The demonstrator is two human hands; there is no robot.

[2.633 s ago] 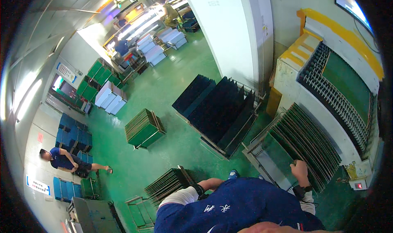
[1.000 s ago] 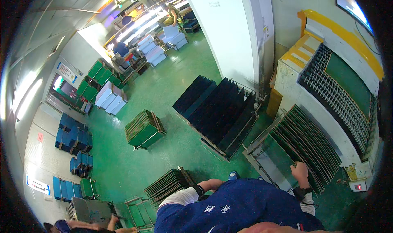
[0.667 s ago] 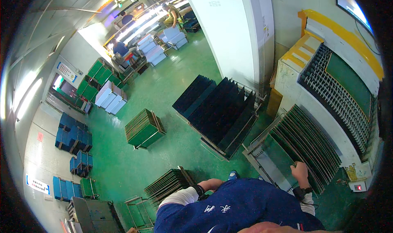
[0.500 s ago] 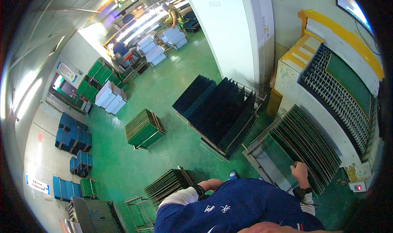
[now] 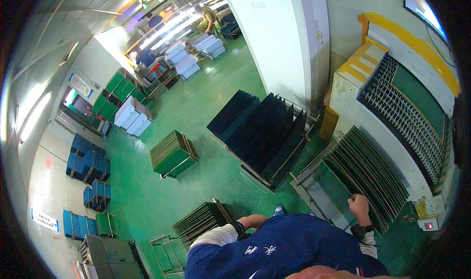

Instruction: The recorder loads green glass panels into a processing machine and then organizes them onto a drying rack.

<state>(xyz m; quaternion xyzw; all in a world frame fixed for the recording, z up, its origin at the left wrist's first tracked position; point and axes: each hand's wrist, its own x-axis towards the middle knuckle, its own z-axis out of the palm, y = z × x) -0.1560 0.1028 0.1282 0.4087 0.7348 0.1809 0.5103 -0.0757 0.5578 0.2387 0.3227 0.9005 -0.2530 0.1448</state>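
Note:
My right hand (image 5: 359,208) is closed on the near edge of the front green panel (image 5: 338,178), a thin flat board. That panel leans in a metal rack (image 5: 314,203) at the right, in front of a row of similar dark green panels (image 5: 375,176) standing on edge. My left hand (image 5: 253,221) is held against my waist, and its fingers are hidden by my blue top. Nearest to it is a smaller stack of upright panels (image 5: 201,222), to its left and apart from the hand.
A wide rack of dark panels (image 5: 260,137) stands ahead. Left of it sits a bundle of green boards (image 5: 174,154). A machine with a slatted conveyor (image 5: 402,117) lines the right side, beside a tall white cabinet (image 5: 274,34). An empty metal frame (image 5: 167,257) stands lower left. Two people work far back.

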